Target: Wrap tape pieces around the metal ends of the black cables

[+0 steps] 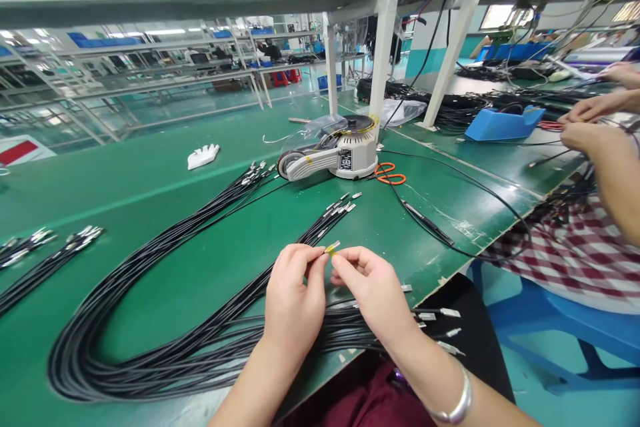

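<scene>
My left hand (297, 290) is closed on a black cable just behind its metal connector (336, 245). A small piece of yellow tape (331, 249) sits around or against that connector. The thumb and fingertips of my right hand (370, 280) pinch together at the tape's lower edge. Under both hands lies a large bundle of black cables (95, 320), bent in a U on the green table (175, 293). Its silvery connector ends point away at the far side and toward the right at the table's front edge.
A round tape dispenser (353, 153) stands beyond my hands, with orange-handled scissors (391, 175) beside it. A white glove (203, 156) and more cable bundles (55, 260) lie left. At right, a co-worker's hands (593, 117) hold cables near a blue tape holder (503, 123).
</scene>
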The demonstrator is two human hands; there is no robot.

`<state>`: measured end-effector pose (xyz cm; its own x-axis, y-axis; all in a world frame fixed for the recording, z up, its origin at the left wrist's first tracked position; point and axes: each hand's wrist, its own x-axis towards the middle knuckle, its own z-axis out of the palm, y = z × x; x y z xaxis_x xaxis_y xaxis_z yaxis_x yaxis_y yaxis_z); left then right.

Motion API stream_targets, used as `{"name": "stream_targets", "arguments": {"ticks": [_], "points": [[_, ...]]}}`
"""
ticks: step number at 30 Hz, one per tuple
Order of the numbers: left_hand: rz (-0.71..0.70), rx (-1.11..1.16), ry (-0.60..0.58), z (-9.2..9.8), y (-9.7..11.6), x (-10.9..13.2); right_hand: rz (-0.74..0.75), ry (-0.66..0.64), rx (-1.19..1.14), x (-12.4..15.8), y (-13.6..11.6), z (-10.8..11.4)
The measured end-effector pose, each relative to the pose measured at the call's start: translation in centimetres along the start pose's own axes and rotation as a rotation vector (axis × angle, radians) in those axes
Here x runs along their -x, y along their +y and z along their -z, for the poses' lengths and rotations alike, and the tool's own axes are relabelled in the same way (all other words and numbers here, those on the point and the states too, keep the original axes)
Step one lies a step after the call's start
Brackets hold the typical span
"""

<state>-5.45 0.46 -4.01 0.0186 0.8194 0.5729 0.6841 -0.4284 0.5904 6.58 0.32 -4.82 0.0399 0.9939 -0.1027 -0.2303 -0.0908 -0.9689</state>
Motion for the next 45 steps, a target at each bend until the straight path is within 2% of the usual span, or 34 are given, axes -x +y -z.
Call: {"name": "stream_targets", "arguments": {"ticks": [7,12,22,27,32,34,37,39,41,43,45], "points": [[0.353,0.198,-0.151,0.9,0.9,-0.7,0.041,0.013,0.094,0.2,-0.8,0.1],[0.476,0.308,-0.193,1.1,1.3,-1.0,0.037,0.015,0.102,0.1,-1.2,0.0],[0.586,0.470,-0.257,1.2,0.7,-1.0,0.060,-0.011,0.102,-0.1,-0.8,0.1],[0.603,0.604,-0.316,1.2,0.1,-1.1,0.144,-0.030,0.175,-0.3,-0.6,0.3],[0.634,0.762,-0.469,1.7,-0.3,-1.7,0.328,-0.090,0.269,-0.7,-0.7,1.0],[0.637,0.816,-0.547,2.2,-0.4,-1.9,0.359,-0.112,0.277,-0.8,-0.9,1.5],[0.630,0.878,-0.663,3.0,-0.5,-2.2,0.414,-0.234,0.282,-0.9,-1.6,2.1],[0.629,0.907,-0.741,3.4,-0.7,-2.3,0.508,-0.345,0.341,-0.9,-2.0,2.3],[0.631,0.925,-0.809,3.6,-0.9,-2.4,0.595,-0.401,0.400,-0.9,-2.2,2.4],[0.629,0.925,-0.826,3.5,-1.0,-2.5,0.620,-0.392,0.410,-0.9,-2.2,2.4],[0.595,0.870,-0.769,3.2,-0.8,-2.5,0.556,-0.359,0.373,-1.0,-2.2,2.7]]}}
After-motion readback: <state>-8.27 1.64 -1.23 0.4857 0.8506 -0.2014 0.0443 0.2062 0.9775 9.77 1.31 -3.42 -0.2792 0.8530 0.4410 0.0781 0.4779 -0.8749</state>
